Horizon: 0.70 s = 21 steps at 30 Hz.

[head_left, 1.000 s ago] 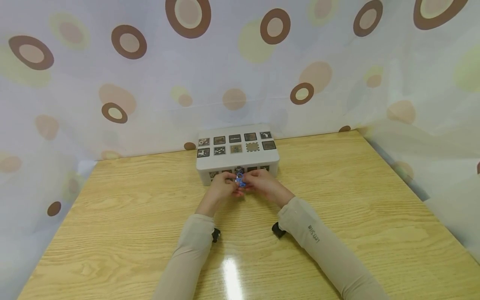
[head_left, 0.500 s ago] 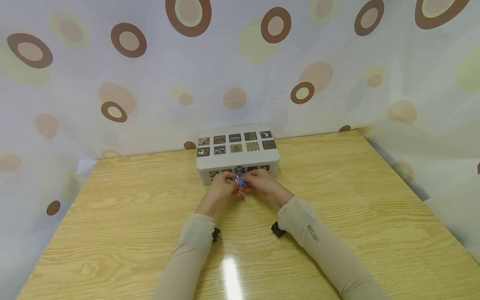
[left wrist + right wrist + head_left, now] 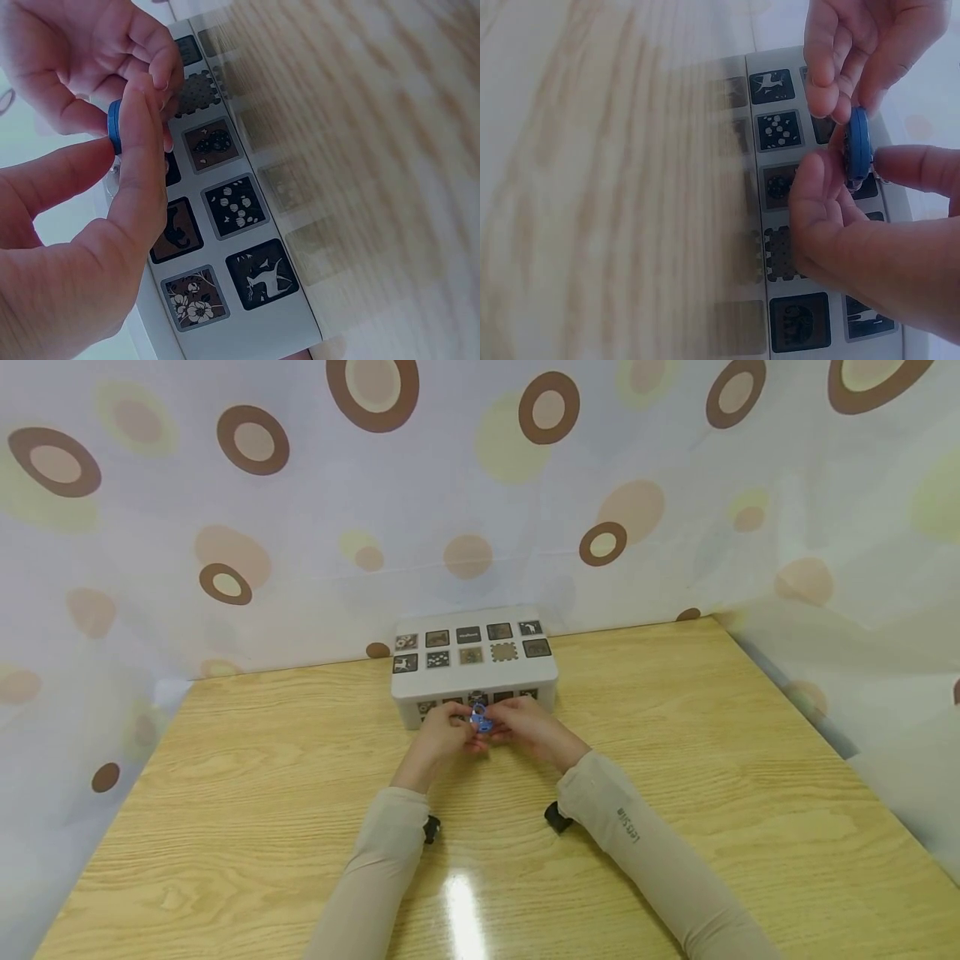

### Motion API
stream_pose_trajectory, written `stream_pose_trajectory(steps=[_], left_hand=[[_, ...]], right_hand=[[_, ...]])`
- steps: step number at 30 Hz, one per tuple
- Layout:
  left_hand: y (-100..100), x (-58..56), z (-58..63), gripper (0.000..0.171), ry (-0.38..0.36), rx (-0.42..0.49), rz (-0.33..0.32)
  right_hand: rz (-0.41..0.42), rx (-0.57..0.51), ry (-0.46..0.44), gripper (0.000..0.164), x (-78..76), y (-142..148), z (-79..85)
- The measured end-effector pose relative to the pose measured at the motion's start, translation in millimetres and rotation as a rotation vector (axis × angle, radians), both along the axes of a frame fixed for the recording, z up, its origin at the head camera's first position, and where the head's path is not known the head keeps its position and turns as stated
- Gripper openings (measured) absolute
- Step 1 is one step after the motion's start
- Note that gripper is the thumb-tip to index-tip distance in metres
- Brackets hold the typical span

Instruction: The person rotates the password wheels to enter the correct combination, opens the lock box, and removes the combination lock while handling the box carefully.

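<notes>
Both hands meet at the front of a white box (image 3: 491, 677) around a small blue flat piece (image 3: 482, 723) with a rounded edge and a loop at its top. My left hand (image 3: 441, 733) pinches it between thumb and index finger, as the left wrist view shows with the piece's blue edge (image 3: 114, 126). From the other side my right hand (image 3: 534, 729) holds it too, its thumb at the shiny metal bits beside the blue edge (image 3: 859, 146). The fingers cover part of the piece, and the exact kind of item cannot be told.
The box carries dark square pictures on its lid and front, and stands against a dotted curtain (image 3: 420, 527) at the back of the wooden table (image 3: 285, 793). Black wrist straps (image 3: 557, 817) show under the sleeves.
The blue piece tilts slightly between the fingers. Both hands otherwise stay in place at the box front.
</notes>
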State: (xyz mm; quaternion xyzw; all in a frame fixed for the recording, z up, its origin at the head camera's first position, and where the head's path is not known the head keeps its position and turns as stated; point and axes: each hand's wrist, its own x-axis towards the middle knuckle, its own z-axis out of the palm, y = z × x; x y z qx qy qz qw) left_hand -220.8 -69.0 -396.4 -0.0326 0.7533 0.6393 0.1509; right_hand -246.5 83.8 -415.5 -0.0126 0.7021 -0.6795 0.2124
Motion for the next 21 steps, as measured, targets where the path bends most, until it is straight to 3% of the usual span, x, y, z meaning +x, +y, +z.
stream_pose_trajectory(steps=[21], left_hand=[[0.8,0.6,0.0,0.033,0.010,-0.014,0.009]], right_hand=[[0.035,0.018,0.031,0.034,1.4,-2.9,-1.5]])
